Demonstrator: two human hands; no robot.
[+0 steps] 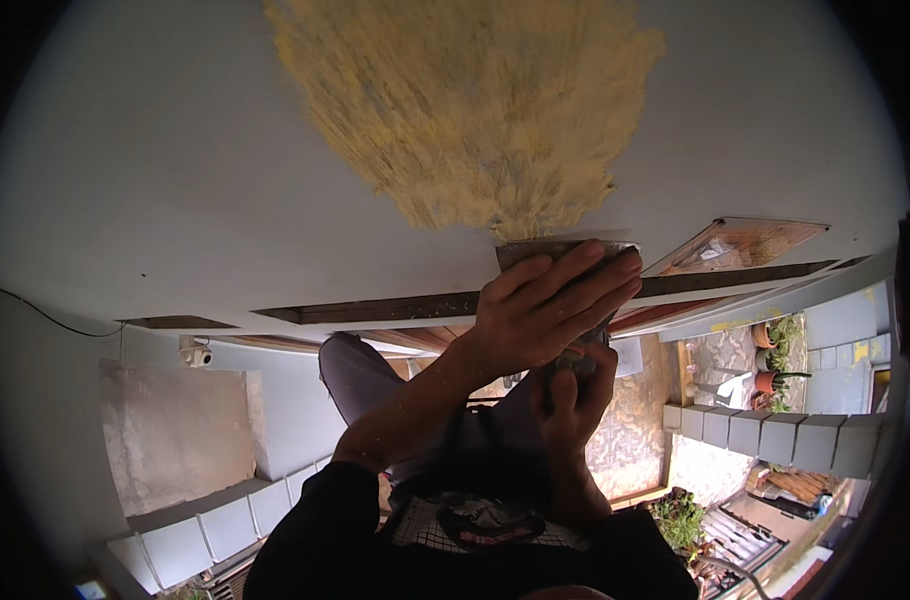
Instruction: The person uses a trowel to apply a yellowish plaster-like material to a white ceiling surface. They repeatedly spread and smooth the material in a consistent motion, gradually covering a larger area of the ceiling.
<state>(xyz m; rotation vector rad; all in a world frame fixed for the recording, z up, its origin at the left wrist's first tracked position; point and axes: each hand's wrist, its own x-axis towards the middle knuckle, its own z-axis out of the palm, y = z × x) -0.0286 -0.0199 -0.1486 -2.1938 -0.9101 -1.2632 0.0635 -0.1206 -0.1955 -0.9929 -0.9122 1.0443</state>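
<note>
The white ceiling surface (175,170) filled most of the view, stretching from the left edge to the right. A broad yellow patch of rough, scraped material (465,100) spread across its far centre, fanning out wide at the far side and narrowing to a point at the near side — directly against the scraper blade (565,250). That flat metal blade sat at the centre of the scene, its edge touching the narrow tip of the yellow patch. The left hand (545,305) lay over the blade with four fingers extended and pressed flat against it, forearm entering from the lower left. The right hand (572,395) sat just near of the left hand, fingers curled tightly around the tool's handle — most of the handle was hidden inside the fist. Lower right, a grey block wall (765,435) and potted plants (775,350) appeared well apart from the hands. A small white security camera (195,353) sat at the left.
</note>
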